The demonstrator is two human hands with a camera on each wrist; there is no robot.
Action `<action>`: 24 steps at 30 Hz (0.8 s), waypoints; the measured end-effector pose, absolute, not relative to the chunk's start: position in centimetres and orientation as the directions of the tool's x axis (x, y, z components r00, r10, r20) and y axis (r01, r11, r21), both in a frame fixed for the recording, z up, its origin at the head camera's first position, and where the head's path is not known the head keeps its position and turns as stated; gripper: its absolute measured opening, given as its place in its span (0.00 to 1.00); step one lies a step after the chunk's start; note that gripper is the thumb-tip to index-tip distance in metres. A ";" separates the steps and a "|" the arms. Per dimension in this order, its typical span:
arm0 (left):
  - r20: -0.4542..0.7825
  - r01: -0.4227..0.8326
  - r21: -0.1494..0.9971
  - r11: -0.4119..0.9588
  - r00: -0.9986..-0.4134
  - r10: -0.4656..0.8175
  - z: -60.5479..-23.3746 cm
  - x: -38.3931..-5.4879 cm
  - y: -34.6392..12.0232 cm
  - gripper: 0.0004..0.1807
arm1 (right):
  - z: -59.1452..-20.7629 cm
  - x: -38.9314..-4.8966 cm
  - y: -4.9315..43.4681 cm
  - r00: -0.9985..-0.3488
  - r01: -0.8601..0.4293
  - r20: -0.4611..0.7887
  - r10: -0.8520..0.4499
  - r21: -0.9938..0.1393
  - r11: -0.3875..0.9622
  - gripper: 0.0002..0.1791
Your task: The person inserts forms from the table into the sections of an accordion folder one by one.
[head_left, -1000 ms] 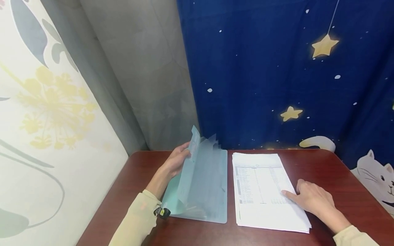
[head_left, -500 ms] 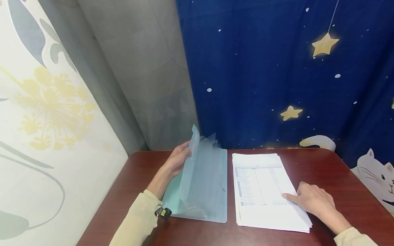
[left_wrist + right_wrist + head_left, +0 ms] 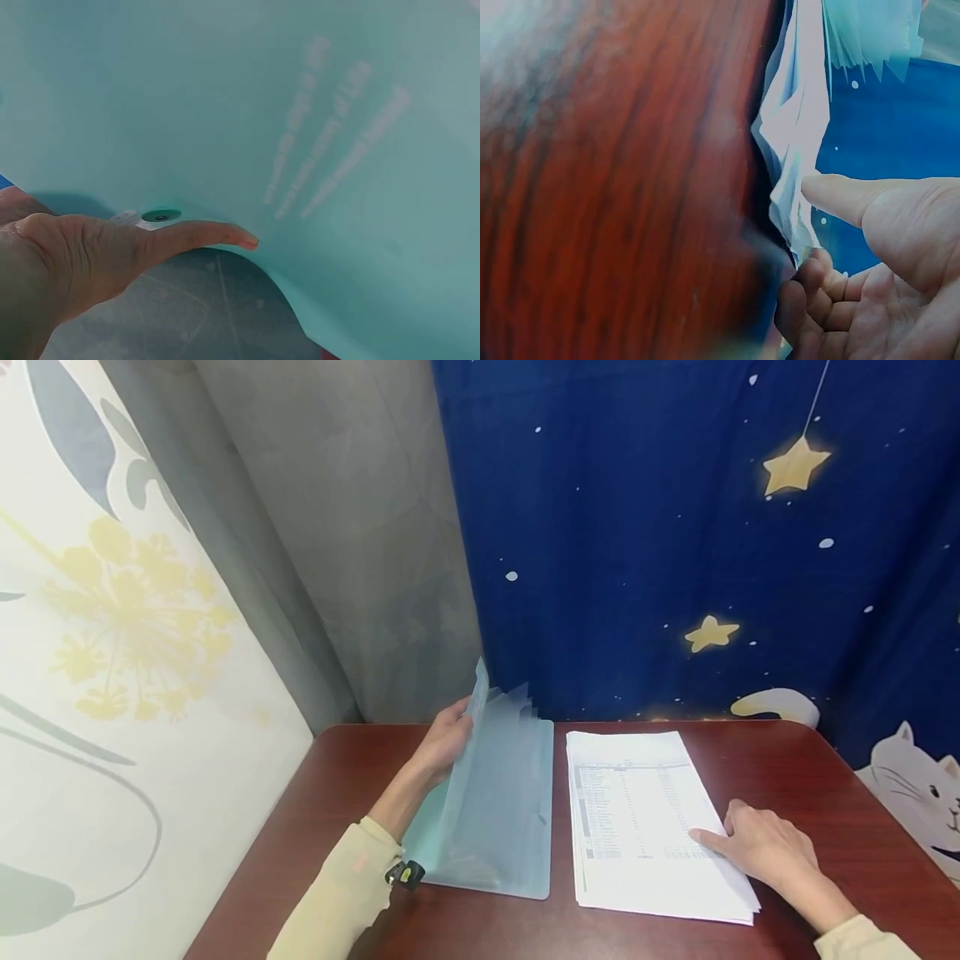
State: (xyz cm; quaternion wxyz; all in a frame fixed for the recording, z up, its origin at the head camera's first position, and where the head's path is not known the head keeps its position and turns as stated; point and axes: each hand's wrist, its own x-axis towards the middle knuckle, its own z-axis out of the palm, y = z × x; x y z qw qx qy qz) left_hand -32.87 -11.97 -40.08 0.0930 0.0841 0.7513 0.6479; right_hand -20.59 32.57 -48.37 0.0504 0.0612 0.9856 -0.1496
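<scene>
A translucent light-blue expanding file folder (image 3: 502, 810) lies on the table, its cover raised and several pocket dividers fanned inside. My left hand (image 3: 446, 742) holds the upper edge of that cover. In the left wrist view, the thumb (image 3: 196, 234) lies along the cover's cut-out near a round fastener (image 3: 161, 215); the other fingers are mostly hidden. To the folder's right is a stack of printed papers (image 3: 637, 827). My right hand (image 3: 768, 847) grips the stack's right edge: in the right wrist view the thumb (image 3: 840, 193) presses the top sheet, with fingers curled by the uneven sheet edges (image 3: 791, 157).
The dark red wooden table (image 3: 750, 760) reaches back to a grey curtain (image 3: 360, 568) and a blue star-patterned curtain (image 3: 637, 527). A white patterned wall or cloth (image 3: 112, 693) stands along the left side. A small black device (image 3: 405, 873) sits at the left wrist.
My left hand has shifted slightly to the right and up, swinging the folder's cover more upright. The right hand and the paper stack stay nearly where they were.
</scene>
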 end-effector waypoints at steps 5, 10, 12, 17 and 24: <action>-0.027 0.011 0.987 0.160 -0.972 0.233 -40.0 -32.8 -11.8 0.33 | -48.2 -20.8 32.9 -0.992 0.104 -0.096 0.079 -0.298 0.949 0.33; -0.017 0.023 0.984 0.175 -0.974 0.225 -40.0 -32.9 -11.6 0.33 | -47.9 -20.7 33.3 -0.999 0.003 0.034 0.016 -0.366 0.931 0.30; -0.018 0.022 0.984 0.177 -0.975 0.221 -39.9 -32.9 -11.6 0.33 | -47.7 -20.6 33.3 -0.997 -0.028 0.080 0.007 -0.437 0.899 0.23; -0.010 0.034 0.980 0.198 -0.975 0.221 -39.8 -33.0 -11.2 0.32 | -46.6 -20.0 32.7 -0.999 -0.002 0.028 0.023 -0.679 0.734 0.26; 0.021 0.082 0.949 0.304 -0.979 0.200 -39.6 -32.8 -10.5 0.31 | -44.4 -18.8 31.1 -0.998 0.067 -0.054 0.041 -0.907 0.416 0.30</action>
